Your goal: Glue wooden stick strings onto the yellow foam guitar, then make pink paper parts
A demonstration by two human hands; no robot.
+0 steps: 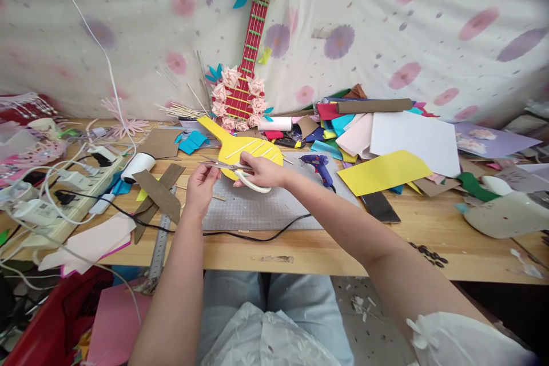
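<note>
My right hand [266,171] is closed round the white handles of a pair of scissors [256,186], whose blades point left. Close to the blade tips, my left hand [201,187] pinches with thumb and fingers; what it grips is too small to name. Just behind and partly under the scissors lies a yellow guitar-shaped cutout [230,145], with several thin pale sticks across its body. It rests over a grey cutting mat [266,211]. A blue glue gun [316,166] lies on the mat to the right of my right hand.
A decorated red toy guitar [254,34] leans at the back. Brown strips [159,194], a metal ruler [159,247] and a power strip [71,211] with cables are left. Yellow sheet [381,173], phone-like black slab [380,207] and paper pile are right. A black cord [257,238] crosses the front.
</note>
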